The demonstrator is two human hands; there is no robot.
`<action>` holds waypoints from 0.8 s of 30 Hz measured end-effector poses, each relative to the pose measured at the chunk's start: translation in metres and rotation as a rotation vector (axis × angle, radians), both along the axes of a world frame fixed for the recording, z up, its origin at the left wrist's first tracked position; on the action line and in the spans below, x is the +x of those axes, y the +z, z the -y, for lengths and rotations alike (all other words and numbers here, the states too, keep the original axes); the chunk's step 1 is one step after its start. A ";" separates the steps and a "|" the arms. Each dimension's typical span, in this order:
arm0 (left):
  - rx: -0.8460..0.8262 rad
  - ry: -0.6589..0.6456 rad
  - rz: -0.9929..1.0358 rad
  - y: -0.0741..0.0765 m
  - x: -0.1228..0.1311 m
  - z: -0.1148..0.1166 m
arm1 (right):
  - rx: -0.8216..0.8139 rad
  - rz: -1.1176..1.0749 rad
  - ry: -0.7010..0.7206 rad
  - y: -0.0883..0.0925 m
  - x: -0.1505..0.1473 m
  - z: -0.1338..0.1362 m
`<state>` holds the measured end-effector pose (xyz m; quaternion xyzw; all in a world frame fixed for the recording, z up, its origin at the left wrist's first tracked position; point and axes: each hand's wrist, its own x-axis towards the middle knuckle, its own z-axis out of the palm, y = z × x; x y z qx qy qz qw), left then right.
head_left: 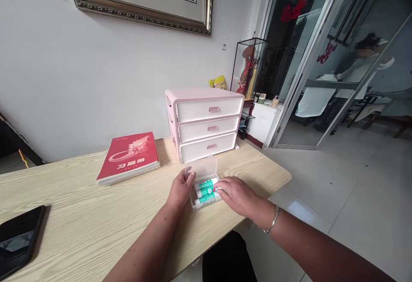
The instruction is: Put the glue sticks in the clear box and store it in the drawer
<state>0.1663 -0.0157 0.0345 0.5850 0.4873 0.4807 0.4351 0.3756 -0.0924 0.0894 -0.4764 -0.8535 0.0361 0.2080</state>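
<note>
Head view. Item: a clear plastic box, shallow and rectangular, on the near part of a pale wood-grain table, its hinged lid standing up toward the drawers. Contents: three white tubes with green labels, lying side by side. Left hand: fingers close and narrow on the lid's left edge, apparently propping it open. Right hand: fingers loosely spread, reaching over the tubes' right ends; whether they grip one cannot be told. A metal bangle circles the right wrist. Behind the box: a pink plastic three-drawer unit, smooth-fronted with recessed pulls. To its left lies a red paperback; at the table's left, a black phone, glossy and face up. Beyond the glass door, a seated person is well apart.
</note>
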 end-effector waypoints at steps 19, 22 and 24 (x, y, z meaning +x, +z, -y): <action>0.099 -0.016 -0.257 -0.018 -0.040 0.032 | -0.124 0.520 0.026 0.008 -0.031 -0.046; 0.177 -0.083 -0.320 -0.016 -0.035 0.037 | -0.208 0.516 0.063 0.017 -0.029 -0.047; 0.221 -0.078 -0.363 -0.013 -0.033 0.039 | -0.247 0.527 0.084 0.028 -0.030 -0.048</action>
